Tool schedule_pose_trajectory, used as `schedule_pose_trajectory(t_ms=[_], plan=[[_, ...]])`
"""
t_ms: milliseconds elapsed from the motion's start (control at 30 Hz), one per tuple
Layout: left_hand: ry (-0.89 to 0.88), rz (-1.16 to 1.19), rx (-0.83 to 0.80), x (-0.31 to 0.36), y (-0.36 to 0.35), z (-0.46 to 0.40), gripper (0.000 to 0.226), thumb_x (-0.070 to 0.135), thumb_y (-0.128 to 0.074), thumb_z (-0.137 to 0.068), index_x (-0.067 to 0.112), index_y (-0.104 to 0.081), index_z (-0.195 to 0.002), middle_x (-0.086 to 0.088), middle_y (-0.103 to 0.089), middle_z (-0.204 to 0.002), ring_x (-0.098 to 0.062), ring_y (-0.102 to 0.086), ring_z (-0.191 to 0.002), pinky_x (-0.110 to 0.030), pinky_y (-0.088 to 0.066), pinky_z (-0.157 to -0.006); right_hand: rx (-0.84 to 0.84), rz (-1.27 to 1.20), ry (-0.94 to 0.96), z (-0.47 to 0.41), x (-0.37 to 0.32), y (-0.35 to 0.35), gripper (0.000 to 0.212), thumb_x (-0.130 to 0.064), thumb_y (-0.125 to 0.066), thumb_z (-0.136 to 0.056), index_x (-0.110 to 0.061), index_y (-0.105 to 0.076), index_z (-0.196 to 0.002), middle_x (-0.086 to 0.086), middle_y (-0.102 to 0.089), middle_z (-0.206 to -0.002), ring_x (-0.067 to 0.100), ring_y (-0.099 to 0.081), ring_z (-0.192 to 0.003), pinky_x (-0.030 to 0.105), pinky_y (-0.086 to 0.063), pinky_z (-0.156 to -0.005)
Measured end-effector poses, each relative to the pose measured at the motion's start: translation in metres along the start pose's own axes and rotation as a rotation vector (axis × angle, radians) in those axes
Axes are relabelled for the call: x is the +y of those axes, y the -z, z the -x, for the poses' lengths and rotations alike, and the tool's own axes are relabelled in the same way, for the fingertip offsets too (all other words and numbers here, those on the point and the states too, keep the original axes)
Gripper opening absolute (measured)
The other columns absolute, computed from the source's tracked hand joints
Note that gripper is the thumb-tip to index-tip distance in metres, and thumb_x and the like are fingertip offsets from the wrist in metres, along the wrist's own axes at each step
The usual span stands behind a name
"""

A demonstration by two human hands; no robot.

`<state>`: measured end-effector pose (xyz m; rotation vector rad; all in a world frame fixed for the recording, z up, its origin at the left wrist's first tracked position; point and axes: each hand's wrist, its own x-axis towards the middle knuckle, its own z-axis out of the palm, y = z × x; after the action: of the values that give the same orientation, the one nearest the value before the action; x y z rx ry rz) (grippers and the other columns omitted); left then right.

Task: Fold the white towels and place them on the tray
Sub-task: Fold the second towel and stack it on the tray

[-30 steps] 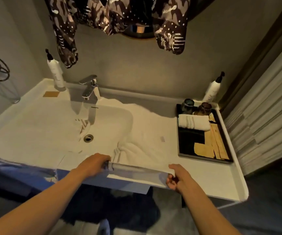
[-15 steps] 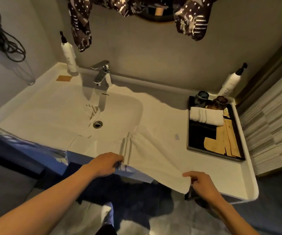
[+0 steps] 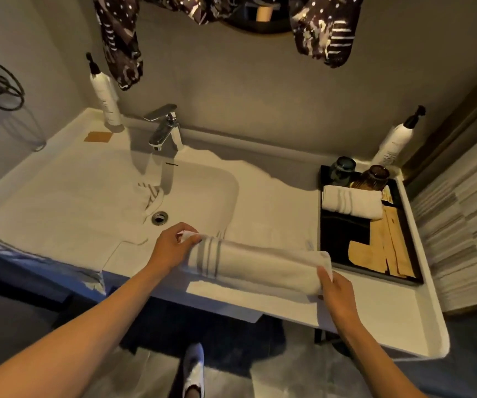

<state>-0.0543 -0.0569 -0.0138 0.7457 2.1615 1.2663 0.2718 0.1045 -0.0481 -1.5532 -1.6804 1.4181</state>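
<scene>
A white towel with grey stripes lies folded over on itself on the counter's front part, to the right of the basin. My left hand grips its striped left end. My right hand pinches its right end near the front edge. A second white towel, folded, rests at the back of the black tray on the right side of the counter. Tan wooden pieces lie in the tray's right half.
A chrome faucet stands behind the white basin with its drain. Pump bottles stand at back left and back right. Two dark cups sit at the tray's back. Patterned cloth hangs overhead.
The towel was spread out with its near edge at the counter's front edge; both hands have carried that edge up and over, so the towel now lies folded into a narrower band.
</scene>
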Motion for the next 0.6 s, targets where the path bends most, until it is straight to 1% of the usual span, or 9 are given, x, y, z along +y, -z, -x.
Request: schedule_pose_trajectory(t_ms=[67,133,233,300,367,433,467,533,600], plan=[[-0.001,-0.053,0.026,-0.005,-0.007,-0.020,0.009,0.018,-0.069,-0.088,0.020,-0.065,-0.080,0.006,-0.066,-0.077,-0.013,-0.059,-0.072,-0.026,-0.042,-0.060,0.057,0.079,0.025,-0.013,-0.011,-0.013,0.028,-0.033,-0.050,-0.100,-0.012,-0.069,-0.100,0.010,-0.068,-0.100,0.027,-0.063,-0.093,0.036,-0.047,-0.075],[-0.021,-0.092,0.067,-0.007,-0.011,-0.041,0.007,0.020,-0.067,-0.090,0.018,-0.065,-0.084,0.007,-0.065,-0.077,-0.009,-0.057,-0.072,-0.024,-0.040,-0.059,0.123,0.217,0.061,-0.026,-0.021,-0.021,0.036,-0.039,-0.047,-0.100,-0.009,-0.067,-0.106,0.008,-0.067,-0.099,0.028,-0.062,-0.093,0.033,-0.044,-0.073],[-0.054,-0.106,0.075,-0.012,-0.017,-0.077,0.008,0.021,-0.067,-0.090,0.016,-0.065,-0.084,0.005,-0.066,-0.076,-0.008,-0.056,-0.069,-0.022,-0.039,-0.058,0.157,0.418,0.101,-0.045,-0.034,-0.029,0.039,-0.046,-0.045,-0.098,-0.015,-0.058,-0.079,0.005,-0.066,-0.080,0.028,-0.064,-0.076,0.033,-0.044,-0.057],[-0.053,-0.156,0.033,-0.019,-0.028,-0.100,0.010,0.024,-0.068,-0.089,0.019,-0.064,-0.082,0.005,-0.064,-0.071,-0.015,-0.056,-0.066,-0.023,-0.038,-0.055,0.187,0.523,0.080,-0.058,-0.039,-0.033,0.039,-0.046,-0.046,-0.097,-0.017,-0.051,-0.071,0.005,-0.061,-0.071,0.028,-0.062,-0.068,0.035,-0.049,-0.056],[-0.014,-0.209,-0.021,-0.030,-0.039,-0.120,0.009,0.027,-0.068,-0.089,0.019,-0.064,-0.089,0.001,-0.066,-0.078,-0.021,-0.060,-0.074,-0.022,-0.038,-0.057,0.162,0.653,0.047,-0.067,-0.041,-0.037,0.036,-0.045,-0.048,-0.097,-0.013,-0.054,-0.080,0.006,-0.063,-0.076,0.028,-0.063,-0.070,0.037,-0.053,-0.060],[0.048,-0.296,-0.040,-0.034,-0.048,-0.127,0.024,0.028,-0.064,-0.092,0.016,-0.059,-0.112,-0.008,-0.065,-0.102,-0.028,-0.062,-0.092,-0.027,-0.044,-0.068,0.175,0.732,0.067,-0.064,-0.042,-0.042,0.029,-0.040,-0.053,-0.096,-0.012,-0.055,-0.099,0.008,-0.063,-0.092,0.027,-0.064,-0.076,0.034,-0.052,-0.064],[0.035,-0.386,-0.008,-0.034,-0.051,-0.124,0.033,0.026,-0.062,-0.093,0.013,-0.053,-0.123,-0.012,-0.060,-0.115,-0.031,-0.060,-0.102,-0.033,-0.046,-0.077,0.224,0.749,0.151,-0.060,-0.041,-0.046,0.027,-0.034,-0.057,-0.095,-0.011,-0.056,-0.109,0.010,-0.061,-0.100,0.027,-0.063,-0.082,0.032,-0.051,-0.067],[-0.208,-0.550,0.073,-0.035,-0.060,-0.108,0.035,0.019,-0.058,-0.095,0.009,-0.052,-0.128,-0.013,-0.054,-0.129,-0.032,-0.055,-0.112,-0.041,-0.045,-0.092,0.281,0.828,0.434,-0.050,-0.043,-0.062,0.030,-0.020,-0.063,-0.091,-0.008,-0.059,-0.118,0.013,-0.059,-0.107,0.028,-0.061,-0.090,0.035,-0.050,-0.075],[-0.544,-0.601,-0.074,-0.037,-0.077,-0.075,0.032,0.020,-0.051,-0.098,0.012,-0.057,-0.128,-0.008,-0.054,-0.137,-0.026,-0.052,-0.122,-0.042,-0.036,-0.108,0.177,0.889,0.654,-0.043,-0.042,-0.089,0.028,-0.018,-0.061,-0.092,-0.012,-0.062,-0.119,0.010,-0.062,-0.114,0.028,-0.060,-0.098,0.040,-0.048,-0.085]])
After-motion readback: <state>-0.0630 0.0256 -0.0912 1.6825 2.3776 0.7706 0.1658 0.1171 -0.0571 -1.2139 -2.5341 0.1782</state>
